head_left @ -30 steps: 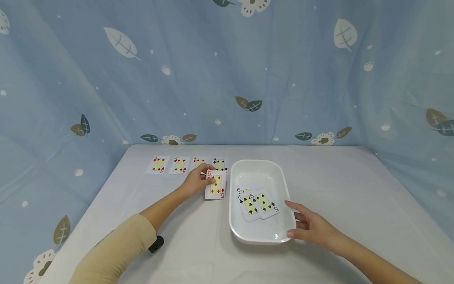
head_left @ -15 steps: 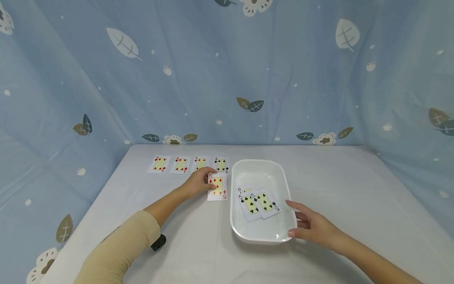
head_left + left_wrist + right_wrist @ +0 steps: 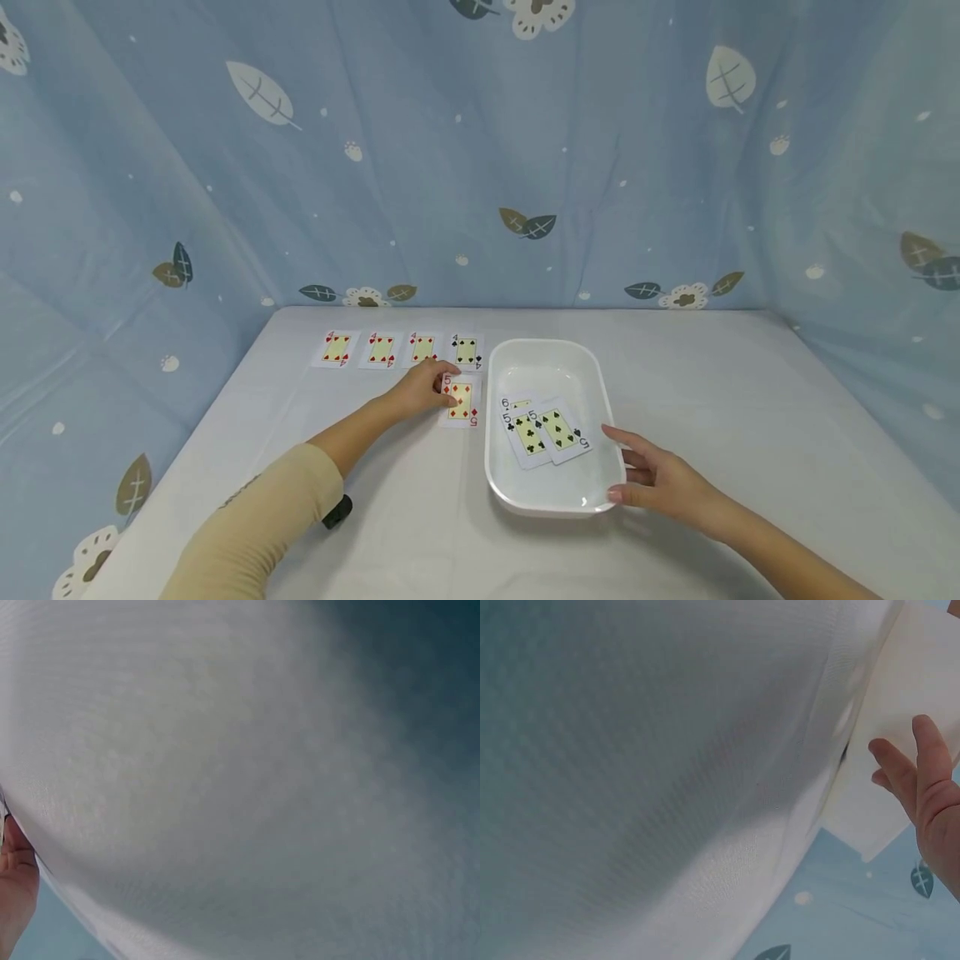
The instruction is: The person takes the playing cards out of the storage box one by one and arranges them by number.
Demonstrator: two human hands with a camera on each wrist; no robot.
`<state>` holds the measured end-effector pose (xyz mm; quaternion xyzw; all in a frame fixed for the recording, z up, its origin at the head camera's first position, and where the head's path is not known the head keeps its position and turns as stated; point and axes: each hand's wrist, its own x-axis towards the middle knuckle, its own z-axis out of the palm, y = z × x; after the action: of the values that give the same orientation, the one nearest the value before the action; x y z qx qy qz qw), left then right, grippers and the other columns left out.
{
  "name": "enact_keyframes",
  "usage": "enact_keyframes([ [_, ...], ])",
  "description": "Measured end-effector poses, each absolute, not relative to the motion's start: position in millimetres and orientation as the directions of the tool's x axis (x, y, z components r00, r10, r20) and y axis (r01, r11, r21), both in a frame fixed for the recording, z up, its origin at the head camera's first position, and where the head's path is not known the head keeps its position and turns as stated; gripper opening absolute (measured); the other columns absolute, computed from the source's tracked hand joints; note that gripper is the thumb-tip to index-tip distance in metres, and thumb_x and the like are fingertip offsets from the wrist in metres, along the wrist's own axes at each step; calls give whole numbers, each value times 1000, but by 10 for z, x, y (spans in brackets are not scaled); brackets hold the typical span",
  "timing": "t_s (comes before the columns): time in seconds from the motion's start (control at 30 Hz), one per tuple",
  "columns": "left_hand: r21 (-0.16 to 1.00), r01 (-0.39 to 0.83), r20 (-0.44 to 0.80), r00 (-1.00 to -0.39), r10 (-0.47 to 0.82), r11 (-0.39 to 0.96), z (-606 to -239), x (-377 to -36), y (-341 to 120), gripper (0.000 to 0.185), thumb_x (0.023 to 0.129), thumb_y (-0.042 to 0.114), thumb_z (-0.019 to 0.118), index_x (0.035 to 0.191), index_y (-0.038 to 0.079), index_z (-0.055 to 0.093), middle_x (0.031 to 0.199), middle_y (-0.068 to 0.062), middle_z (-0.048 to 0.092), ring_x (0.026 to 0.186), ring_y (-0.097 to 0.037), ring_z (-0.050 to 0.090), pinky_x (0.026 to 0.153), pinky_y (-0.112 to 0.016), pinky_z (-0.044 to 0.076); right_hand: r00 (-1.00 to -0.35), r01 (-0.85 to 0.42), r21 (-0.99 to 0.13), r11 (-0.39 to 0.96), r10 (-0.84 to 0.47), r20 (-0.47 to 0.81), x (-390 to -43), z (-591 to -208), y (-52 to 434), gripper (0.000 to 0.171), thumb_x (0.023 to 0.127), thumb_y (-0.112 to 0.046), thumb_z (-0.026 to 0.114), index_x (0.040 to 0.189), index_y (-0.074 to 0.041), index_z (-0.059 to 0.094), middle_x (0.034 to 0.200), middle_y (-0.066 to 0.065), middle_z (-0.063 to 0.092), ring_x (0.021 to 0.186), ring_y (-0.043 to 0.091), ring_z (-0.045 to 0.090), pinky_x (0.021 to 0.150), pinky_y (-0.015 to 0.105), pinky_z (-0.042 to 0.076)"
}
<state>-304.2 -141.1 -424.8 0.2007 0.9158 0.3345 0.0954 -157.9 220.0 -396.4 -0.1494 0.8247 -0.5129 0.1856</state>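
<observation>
My left hand (image 3: 418,389) pinches the left side of a five of diamonds playing card (image 3: 463,408), thumb on its face and fingers at its upper left corner. This card lies face up just below a black four (image 3: 467,350), left of the white tray (image 3: 551,492). Inside the tray a five of spades (image 3: 558,431) overlaps a five of clubs (image 3: 528,440), with a six (image 3: 517,403) mostly hidden beneath. My right hand (image 3: 660,483) touches the tray's right side; in the right wrist view its spread fingers (image 3: 930,750) lie against the outer wall.
Two red fours of hearts (image 3: 337,348) and a four of diamonds (image 3: 422,346) continue the row along the back left of the white table (image 3: 712,392). A black object (image 3: 337,511) shows beside the left sleeve. Blue leaf-patterned cloth (image 3: 420,167) hangs behind.
The left hand has brought the five of diamonds slightly down and laid it flatter below the black four, uncovering more of that four. The right hand and tray have stayed in place.
</observation>
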Motion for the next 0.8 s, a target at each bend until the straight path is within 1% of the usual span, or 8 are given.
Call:
enact_keyframes([
  [0.13,648,298,-58,-898,436,701,-4258,-3046,-1415,51,78,11,77,124,0,57,78,-5,51,72,-14,46,67,-27,41,-884,-59,-906,420,-443,-148,-1578,-3979,2205,85,81,-17,74,146,3,23,131,41,41,106,43,60,75,31,56],
  [0.27,634,288,-63,-906,419,718,-4272,-3040,-1419,50,78,14,78,123,3,59,87,-6,49,78,-15,46,71,-28,41,-885,-63,-905,421,-443,-145,-1584,-3989,2208,85,81,-17,75,146,4,23,131,41,41,106,43,60,75,31,56],
  [0.37,624,288,-41,-916,399,727,-4287,-3036,-1422,48,75,17,80,118,4,62,94,-7,48,84,-17,46,75,-29,42,-886,-63,-904,422,-441,-144,-1584,-3992,2211,85,81,-17,75,146,4,24,130,41,42,106,43,60,75,30,56],
  [0.53,611,306,-13,-918,396,730,-4289,-3034,-1428,45,73,18,81,112,4,64,100,-8,48,92,-20,49,81,-32,43,-887,-53,-910,410,-437,-146,-1577,-3995,2214,86,80,-17,75,147,2,24,131,41,43,107,43,60,76,31,56],
  [0.7,603,327,-24,-904,427,727,-4223,-3036,-1441,49,73,17,82,116,7,63,107,-7,51,98,-20,52,83,-34,45,-889,-55,-903,425,-432,-150,-1576,-4001,2210,85,80,-17,75,147,1,25,131,40,43,108,43,59,75,31,56],
  [0.8,620,359,-9,-886,463,697,-4144,-3055,-1454,50,74,16,81,118,5,61,112,-9,53,100,-22,53,82,-35,46,-890,-68,-895,441,-433,-145,-1582,-4002,2208,84,80,-18,75,146,2,26,132,40,42,109,45,58,75,31,56],
])
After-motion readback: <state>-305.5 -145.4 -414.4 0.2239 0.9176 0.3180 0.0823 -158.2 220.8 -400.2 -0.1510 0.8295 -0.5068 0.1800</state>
